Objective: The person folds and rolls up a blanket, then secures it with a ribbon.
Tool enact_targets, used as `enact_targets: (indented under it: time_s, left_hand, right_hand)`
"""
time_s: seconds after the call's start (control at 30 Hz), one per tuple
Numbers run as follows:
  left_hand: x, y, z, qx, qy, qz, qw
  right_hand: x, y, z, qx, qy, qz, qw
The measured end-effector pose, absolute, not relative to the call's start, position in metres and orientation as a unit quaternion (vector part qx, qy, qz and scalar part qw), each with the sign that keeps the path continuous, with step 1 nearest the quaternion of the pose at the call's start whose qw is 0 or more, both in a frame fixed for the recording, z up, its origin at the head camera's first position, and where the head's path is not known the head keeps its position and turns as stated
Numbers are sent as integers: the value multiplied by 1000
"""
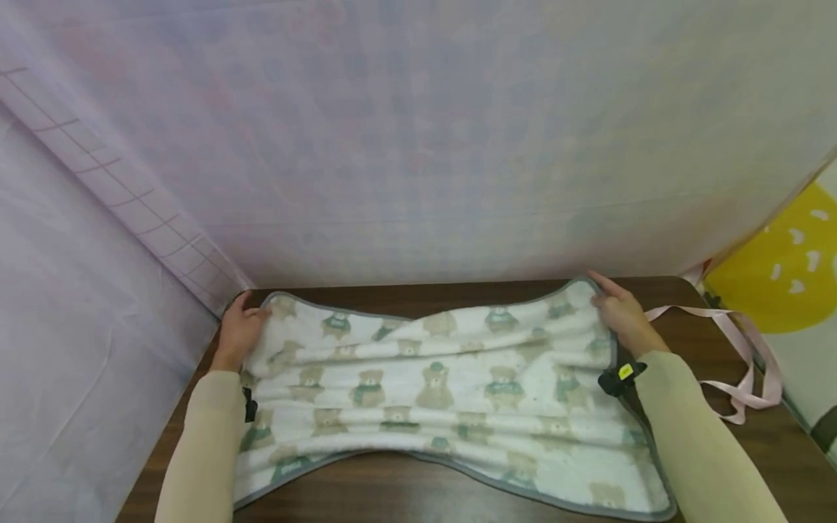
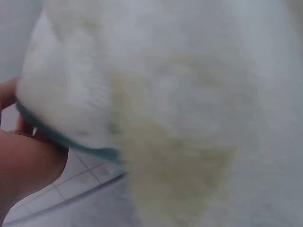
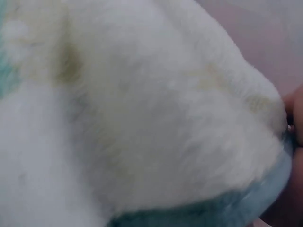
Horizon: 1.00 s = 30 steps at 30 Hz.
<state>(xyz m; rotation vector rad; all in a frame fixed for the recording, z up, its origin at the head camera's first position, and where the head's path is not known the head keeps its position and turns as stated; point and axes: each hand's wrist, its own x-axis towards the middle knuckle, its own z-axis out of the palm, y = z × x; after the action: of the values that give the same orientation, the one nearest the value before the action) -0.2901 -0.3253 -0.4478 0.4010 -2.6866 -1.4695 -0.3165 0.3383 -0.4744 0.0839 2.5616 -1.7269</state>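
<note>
White sheeting far L. Next, L hand pinching the blanket at its upper L corner. Blanket: fleece, white w/ tan bears, grey trim, stretched btwn both hands over brown tabletop, creased side to side; can't tell how much touches down. R hand pinches upper R corner. Pink strap looped on tabletop, R of R sleeve. Yellow patch w/ white marks, far R.

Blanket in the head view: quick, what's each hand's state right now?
Left hand: closed, holding the blanket near its far left corner.
Right hand: closed, holding it near the far right corner.
</note>
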Motion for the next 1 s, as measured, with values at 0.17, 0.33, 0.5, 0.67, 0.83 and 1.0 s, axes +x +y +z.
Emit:
enact_targets:
  time_s: [0.17,0.33,0.5,0.67,0.83,1.0]
  left_hand:
    - [-296,-324,-434,180,-822,-534,77]
    - [-299,-322,-427,201,-799,-557,104]
    - [-297,-320,-434,179,-810,-555,62]
    - [-292,-326,-444,141,-822,-552,-15]
    - [-285,-334,-449,137,-833,-532,-70]
    - [-277,-343,-456,154,-851,-492,-104]
  right_hand:
    - [-320,337,-468,38,819,-572,-37]
    - [-321,335,-462,65,808,-581,-71]
    - [-320,337,-459,70,815,-575,9]
    - [-317,343,-468,56,812,-566,131]
    - [-312,351,-478,32,803,-580,134]
    - [-303,356,-485,22,808,-575,128]
